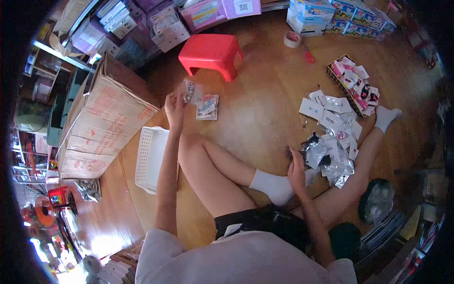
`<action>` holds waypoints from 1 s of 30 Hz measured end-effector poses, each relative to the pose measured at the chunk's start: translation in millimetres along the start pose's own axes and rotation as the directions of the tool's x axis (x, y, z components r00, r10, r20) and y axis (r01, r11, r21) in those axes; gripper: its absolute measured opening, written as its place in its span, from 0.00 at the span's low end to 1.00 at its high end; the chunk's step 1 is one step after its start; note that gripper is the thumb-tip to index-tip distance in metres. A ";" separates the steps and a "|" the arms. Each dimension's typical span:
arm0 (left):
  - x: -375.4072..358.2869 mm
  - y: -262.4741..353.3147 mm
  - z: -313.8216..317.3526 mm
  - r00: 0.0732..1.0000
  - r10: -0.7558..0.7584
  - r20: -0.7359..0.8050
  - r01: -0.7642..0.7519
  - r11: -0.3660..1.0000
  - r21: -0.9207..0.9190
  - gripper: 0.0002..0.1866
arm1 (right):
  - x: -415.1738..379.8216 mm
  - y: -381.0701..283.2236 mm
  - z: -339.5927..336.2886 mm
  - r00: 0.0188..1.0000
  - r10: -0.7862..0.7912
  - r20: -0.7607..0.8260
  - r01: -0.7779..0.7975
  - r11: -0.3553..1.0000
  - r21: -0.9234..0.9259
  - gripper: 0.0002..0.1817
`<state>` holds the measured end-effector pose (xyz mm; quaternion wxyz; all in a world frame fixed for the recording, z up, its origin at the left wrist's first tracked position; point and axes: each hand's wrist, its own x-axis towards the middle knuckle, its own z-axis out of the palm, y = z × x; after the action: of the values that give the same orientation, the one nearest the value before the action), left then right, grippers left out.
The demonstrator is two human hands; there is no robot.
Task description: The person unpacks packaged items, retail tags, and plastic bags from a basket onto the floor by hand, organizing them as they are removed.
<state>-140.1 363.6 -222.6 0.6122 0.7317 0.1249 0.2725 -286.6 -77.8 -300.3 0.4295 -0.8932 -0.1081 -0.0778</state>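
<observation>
My left hand [174, 112] is raised over the floor, its fingers closed on a small clear plastic bag [193, 93] with small dark and silvery pieces inside. Just beyond it a small white tray [207, 115] holds colourful little packets. My right hand [296, 174] is low beside my sock, fingers curled at a small dark item [289, 152] that I cannot make out. Right by that hand spreads a pile of clear packets and white cards [335, 147], with some black pieces among them.
A white perforated basket [145, 161] and a large cardboard box [101, 123] stand on the left. Ahead is a red stool [211, 52]. A roll of tape [292, 39], red-handled scissors [309, 57] and a filled wicker basket [336, 78] lie right. Boxes [309, 16] line the back.
</observation>
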 end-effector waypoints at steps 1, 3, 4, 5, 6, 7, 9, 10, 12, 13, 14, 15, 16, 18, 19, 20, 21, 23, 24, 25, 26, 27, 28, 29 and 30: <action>4.8 -7.2 0.7 0.991 -0.127 -0.027 0.122 0.983 -0.137 0.08 | -0.3 0.7 0.7 1.000 -0.010 -0.005 0.010 1.000 -0.004 0.28; 13.4 -32.7 2.3 0.941 -0.334 -0.048 0.297 0.888 -0.352 0.08 | 0.5 2.4 2.2 1.000 -0.010 -0.012 0.010 1.000 0.012 0.28; 15.8 -58.7 0.3 0.909 -0.412 -0.055 0.352 0.833 -0.427 0.08 | 0.3 2.4 1.5 1.000 -0.009 -0.012 0.009 1.000 0.020 0.28; 15.6 -83.6 -0.8 0.869 -0.491 -0.058 0.400 0.767 -0.502 0.09 | -0.2 0.9 0.3 1.000 0.004 -0.010 -0.004 1.000 0.015 0.28; 13.3 -100.6 0.3 0.821 -0.568 -0.057 0.439 0.691 -0.574 0.10 | 0.0 -2.2 -0.8 1.000 0.015 -0.005 -0.015 1.000 0.009 0.28; 7.6 -107.2 2.0 0.748 -0.662 -0.053 0.500 0.613 -0.612 0.09 | 0.3 -3.5 -1.7 1.000 0.025 0.001 -0.025 1.000 0.004 0.28; -7.2 -116.8 1.2 0.571 -0.820 -0.032 0.588 0.436 -0.682 0.08 | 2.0 -3.9 -3.0 1.000 0.012 0.007 -0.012 1.000 -0.004 0.28; -6.5 -138.0 -8.3 0.551 -0.834 0.021 0.669 0.427 -0.608 0.08 | 2.6 -4.2 -3.1 1.000 0.007 0.011 -0.007 1.000 -0.006 0.28; -4.3 -158.8 -27.1 0.529 -0.847 0.051 0.764 0.450 -0.462 0.11 | 2.0 -5.1 -2.9 1.000 0.014 0.003 -0.014 1.000 0.008 0.28; -6.0 -159.3 -30.4 0.533 -0.845 0.033 0.784 0.479 -0.395 0.12 | 1.9 -5.6 -2.4 1.000 0.016 0.003 -0.016 1.000 0.016 0.28; -9.3 -161.3 -28.8 0.573 -0.818 -0.045 0.760 0.552 -0.344 0.13 | 2.6 -5.8 -1.9 1.000 0.018 0.005 -0.018 0.999 0.026 0.28; -11.2 -159.5 -27.2 0.633 -0.759 -0.150 0.714 0.648 -0.263 0.15 | 2.3 -3.8 -1.0 1.000 0.021 0.006 -0.021 0.999 0.036 0.28; -11.1 -171.3 -29.7 0.682 -0.686 -0.254 0.669 0.725 -0.163 0.17 | 2.5 -2.7 -0.7 1.000 0.027 0.002 -0.027 0.999 0.045 0.28; -12.5 -193.2 -22.3 0.794 -0.417 -0.443 0.515 0.848 0.124 0.21 | 1.4 -1.7 1.1 0.999 0.028 -0.016 -0.027 0.998 0.058 0.27; -15.5 -180.6 -8.3 0.785 -0.090 -0.613 0.487 0.701 0.521 0.24 | 0.1 -0.5 1.1 0.999 0.036 -0.032 -0.034 0.998 0.059 0.27; -20.2 -165.7 0.3 0.822 0.099 -0.561 0.391 0.620 0.681 0.26 | -0.9 1.3 1.1 0.998 0.045 -0.043 -0.041 0.995 0.086 0.26; -25.5 -144.4 10.9 0.825 0.284 -0.488 0.314 0.488 0.815 0.29 | -1.1 3.8 1.3 0.997 0.058 -0.058 -0.051 0.993 0.111 0.24; -40.9 -80.3 30.0 0.874 0.404 -0.272 -0.038 0.614 0.789 0.30 | 0.0 3.7 -2.3 0.969 0.238 -0.061 -0.217 0.946 0.242 0.19; -51.5 -57.3 43.9 0.844 0.508 -0.173 -0.219 0.620 0.753 0.28 | 1.9 6.3 -2.1 0.946 0.305 -0.110 -0.244 0.894 0.375 0.19; -65.5 -37.5 58.2 0.838 0.537 -0.097 -0.331 0.641 0.692 0.26 | 5.2 11.9 -1.4 0.917 0.368 -0.151 -0.249 0.828 0.503 0.18; -81.4 -31.3 72.7 0.829 0.559 -0.025 -0.412 0.640 0.648 0.26 | 5.8 19.2 -5.2 0.885 0.427 -0.184 -0.232 0.748 0.622 0.17; -96.6 -26.7 85.7 0.811 0.583 0.040 -0.486 0.635 0.600 0.26 | 5.4 17.9 -19.9 0.870 0.486 -0.085 -0.281 0.630 0.724 0.17; -109.6 -22.9 99.8 0.786 0.611 0.098 -0.554 0.624 0.551 0.27 | 6.0 10.1 -38.0 0.859 0.512 -0.025 -0.296 0.535 0.791 0.17; -125.3 -35.7 117.4 0.839 0.536 0.091 -0.527 0.761 0.377 0.27 | 8.2 -1.6 -57.1 0.849 0.526 0.040 -0.307 0.431 0.848 0.17; -144.9 -12.3 131.4 0.858 0.462 0.223 -0.510 0.816 0.272 0.25 | 8.6 -8.5 -70.6 0.842 0.529 0.107 -0.315 0.320 0.894 0.17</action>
<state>-184.7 182.7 -283.4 0.4020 0.8469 -0.0691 0.3412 -283.7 -126.9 -248.3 0.8430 -0.5163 0.1502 0.0142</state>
